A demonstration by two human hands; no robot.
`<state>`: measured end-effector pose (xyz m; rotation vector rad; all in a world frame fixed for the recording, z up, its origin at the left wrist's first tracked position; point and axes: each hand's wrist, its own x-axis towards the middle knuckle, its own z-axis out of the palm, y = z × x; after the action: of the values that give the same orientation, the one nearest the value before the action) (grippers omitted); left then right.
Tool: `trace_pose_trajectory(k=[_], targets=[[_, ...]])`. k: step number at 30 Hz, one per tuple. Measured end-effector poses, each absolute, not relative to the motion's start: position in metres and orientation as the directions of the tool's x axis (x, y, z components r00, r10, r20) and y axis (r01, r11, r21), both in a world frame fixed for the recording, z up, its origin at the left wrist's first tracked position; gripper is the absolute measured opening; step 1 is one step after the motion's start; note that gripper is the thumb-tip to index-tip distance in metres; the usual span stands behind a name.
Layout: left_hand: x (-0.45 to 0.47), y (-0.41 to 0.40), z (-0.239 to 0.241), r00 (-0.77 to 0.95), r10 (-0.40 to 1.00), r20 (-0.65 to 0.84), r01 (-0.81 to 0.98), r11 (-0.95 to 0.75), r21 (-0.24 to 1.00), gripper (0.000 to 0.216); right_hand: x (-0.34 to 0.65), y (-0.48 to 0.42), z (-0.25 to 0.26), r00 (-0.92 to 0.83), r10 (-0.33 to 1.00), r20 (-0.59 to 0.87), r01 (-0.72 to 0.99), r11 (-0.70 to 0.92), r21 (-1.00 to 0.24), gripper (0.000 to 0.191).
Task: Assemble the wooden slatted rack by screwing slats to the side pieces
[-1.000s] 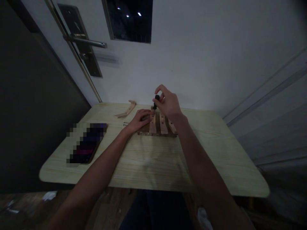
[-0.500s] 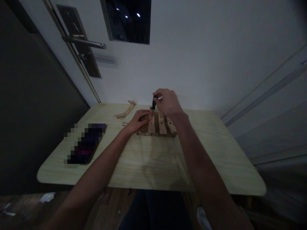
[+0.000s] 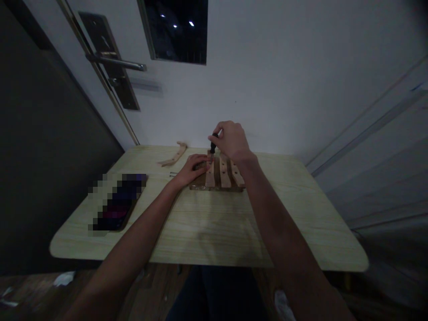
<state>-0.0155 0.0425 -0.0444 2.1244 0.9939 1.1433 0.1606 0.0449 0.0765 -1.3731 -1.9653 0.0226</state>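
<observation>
My right hand grips a black-handled screwdriver from above. Its shaft points down, nearly upright, at the left pale wooden strip. Whether a screw sits under the tip is too small to see. My left hand lies with fingers and thumb stretched apart over the left side of a brown board, fingertips against that strip. To the right, a middle strip and a right strip, both with dark holes, lie across the board. My right hand and wrist partly cover them.
A loose curved wooden piece lies at the back left of the table. Thin metal screws rest left of the board. A phone, partly pixelated, lies further left. Behind stands a white door with a metal handle.
The screwdriver and my right hand have shifted very slightly, and the right-hand fingers sit a little differently on the handle. My left hand stays in place. The camera view has tilted a little.
</observation>
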Motion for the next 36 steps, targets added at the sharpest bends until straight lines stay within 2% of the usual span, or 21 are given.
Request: trace_pose_trajectory(k=[7, 11, 23, 28, 36], targets=[[-0.016, 0.044, -0.046, 0.372, 0.803, 0.466, 0.373, -0.589, 0.717, 0.03, 0.151, 0.035, 0.073, -0.175, 0.832, 0.526, 0.89, 0.362, -0.277, 0.015], [-0.016, 0.044, -0.045, 0.381, 0.797, 0.469, 0.376, -0.597, 0.709, 0.03, 0.143, 0.031, 0.074, -0.237, 0.869, 0.434, 0.911, 0.354, -0.211, 0.024], [-0.015, 0.046, -0.047, 0.372, 0.791, 0.485, 0.378, -0.606, 0.7, 0.027, 0.142, 0.017, 0.105, -0.284, 0.948, 0.144, 0.946, 0.302, -0.117, 0.041], [-0.015, 0.045, -0.045, 0.372, 0.806, 0.461, 0.403, -0.588, 0.702, 0.027, 0.141, 0.016, 0.112, -0.256, 0.955, 0.146, 0.962, 0.267, -0.061, 0.031], [-0.014, 0.044, -0.045, 0.361, 0.802, 0.476, 0.393, -0.594, 0.702, 0.03, 0.137, 0.023, 0.109, -0.197, 0.963, 0.186, 0.976, 0.211, -0.058, 0.041]])
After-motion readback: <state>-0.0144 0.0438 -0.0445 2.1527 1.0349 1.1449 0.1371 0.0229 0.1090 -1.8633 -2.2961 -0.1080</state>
